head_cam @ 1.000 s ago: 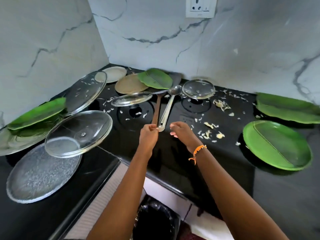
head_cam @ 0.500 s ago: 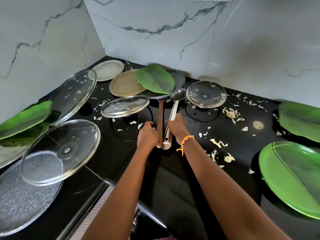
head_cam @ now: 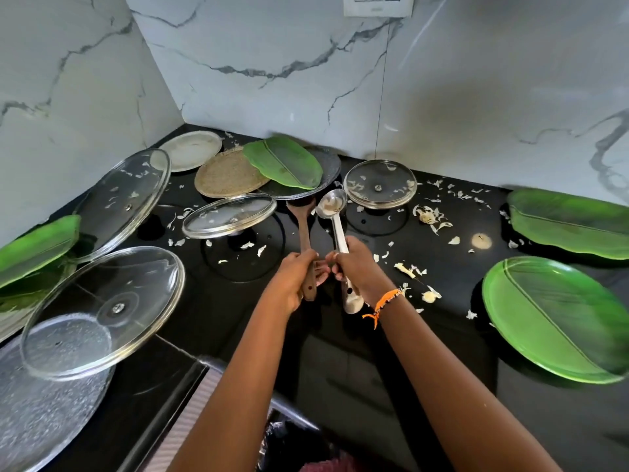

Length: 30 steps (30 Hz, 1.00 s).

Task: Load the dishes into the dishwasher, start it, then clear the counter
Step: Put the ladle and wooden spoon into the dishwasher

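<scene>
Holding the wooden spatula (head_cam: 304, 233) in my left hand (head_cam: 293, 280) and the steel ladle (head_cam: 335, 219) in my right hand (head_cam: 358, 267), both grips curled around handles at frame centre over the black surface (head_cam: 442, 352).

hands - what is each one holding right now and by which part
The left hand grips the wooden spatula low on its handle. The right hand grips the steel ladle around the middle of its handle, bowl pointing away.

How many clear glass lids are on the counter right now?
4. One large glass lid front left, another tilted behind it, a smaller lid mid-counter left of the wooden spatula, one behind the steel ladle. Others may lie out of frame.
</scene>
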### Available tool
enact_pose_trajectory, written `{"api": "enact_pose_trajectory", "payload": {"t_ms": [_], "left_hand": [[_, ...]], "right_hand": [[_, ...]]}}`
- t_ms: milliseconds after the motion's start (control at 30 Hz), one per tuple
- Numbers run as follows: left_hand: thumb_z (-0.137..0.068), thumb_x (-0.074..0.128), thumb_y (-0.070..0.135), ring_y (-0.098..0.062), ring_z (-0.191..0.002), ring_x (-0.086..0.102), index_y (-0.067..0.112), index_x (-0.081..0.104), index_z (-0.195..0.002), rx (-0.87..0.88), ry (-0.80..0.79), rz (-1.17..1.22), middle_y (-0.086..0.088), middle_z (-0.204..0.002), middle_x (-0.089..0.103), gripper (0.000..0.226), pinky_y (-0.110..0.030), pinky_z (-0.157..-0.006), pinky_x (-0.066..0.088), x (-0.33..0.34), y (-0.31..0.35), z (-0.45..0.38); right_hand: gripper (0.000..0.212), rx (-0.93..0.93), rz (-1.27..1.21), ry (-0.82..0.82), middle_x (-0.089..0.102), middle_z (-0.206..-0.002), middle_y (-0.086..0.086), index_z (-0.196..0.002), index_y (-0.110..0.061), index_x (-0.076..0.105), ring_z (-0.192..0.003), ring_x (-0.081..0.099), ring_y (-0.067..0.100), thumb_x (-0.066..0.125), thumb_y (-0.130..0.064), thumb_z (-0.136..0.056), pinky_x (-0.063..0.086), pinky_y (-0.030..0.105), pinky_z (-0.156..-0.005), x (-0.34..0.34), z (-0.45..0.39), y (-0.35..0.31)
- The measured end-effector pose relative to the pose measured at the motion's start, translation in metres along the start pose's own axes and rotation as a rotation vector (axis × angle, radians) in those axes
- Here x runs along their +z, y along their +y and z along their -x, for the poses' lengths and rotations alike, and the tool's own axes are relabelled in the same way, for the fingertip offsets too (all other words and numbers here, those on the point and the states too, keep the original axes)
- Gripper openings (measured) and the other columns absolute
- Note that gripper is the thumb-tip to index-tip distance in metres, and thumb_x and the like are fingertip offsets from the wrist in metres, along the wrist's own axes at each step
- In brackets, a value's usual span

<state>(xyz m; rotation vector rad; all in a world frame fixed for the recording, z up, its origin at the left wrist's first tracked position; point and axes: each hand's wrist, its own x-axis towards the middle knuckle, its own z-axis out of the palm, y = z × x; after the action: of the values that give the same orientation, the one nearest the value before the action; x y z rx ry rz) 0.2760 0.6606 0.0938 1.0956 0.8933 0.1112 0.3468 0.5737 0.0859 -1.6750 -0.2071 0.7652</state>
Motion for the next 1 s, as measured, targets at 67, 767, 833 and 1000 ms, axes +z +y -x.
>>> {"api": "enact_pose_trajectory", "payload": {"t_ms": [67,767,833,1000], "left_hand": [[-0.095,0.044,0.008,-0.009,-0.05,0.06,0.006,0.045,-0.091,-0.023,-0.029,0.054,-0.012,-0.077,0.061,0.005,-0.017,-0.044,0.05,-0.002,-0.002,0.013],[-0.094,0.048,0.03,-0.029,-0.073,0.062,0.015,0.042,-0.088,0.622,0.126,-0.612,-0.009,-0.079,0.062,0.017,-0.035,-0.064,0.047,-0.043,-0.091,0.18],[-0.095,0.047,0.031,-0.026,-0.075,0.063,0.016,0.045,-0.098,0.622,0.057,-0.589,-0.008,-0.083,0.064,0.015,-0.037,-0.067,0.052,-0.037,-0.109,0.201],[-0.099,0.038,0.033,-0.017,-0.072,0.053,0.014,0.055,-0.098,0.688,-0.096,-0.797,0.004,-0.075,0.054,0.025,-0.027,-0.06,0.035,-0.018,-0.159,0.25]], "right_hand": [[0.025,-0.024,0.038,0.017,0.049,-0.067,0.005,-0.103,-0.007,0.045,-0.037,0.042,0.005,0.033,0.01,-0.089,0.031,0.014,-0.032,-0.002,0.008,0.0],[0.055,-0.426,0.283,0.503,0.056,-0.123,0.009,-0.14,-0.017,0.04,-0.11,0.053,0.013,0.048,0.003,-0.089,0.032,0.01,-0.088,0.004,0.221,0.073],[0.053,-0.455,0.17,0.493,0.059,-0.103,0.003,-0.139,-0.015,0.04,-0.08,0.054,-0.003,0.045,0.005,-0.09,0.041,0.01,-0.075,0.0,0.256,0.092],[0.052,-0.395,0.054,0.547,0.057,-0.087,0.006,-0.143,-0.015,0.033,-0.057,0.048,0.001,0.039,0.002,-0.094,0.042,0.011,-0.052,-0.023,0.329,0.126]]}}
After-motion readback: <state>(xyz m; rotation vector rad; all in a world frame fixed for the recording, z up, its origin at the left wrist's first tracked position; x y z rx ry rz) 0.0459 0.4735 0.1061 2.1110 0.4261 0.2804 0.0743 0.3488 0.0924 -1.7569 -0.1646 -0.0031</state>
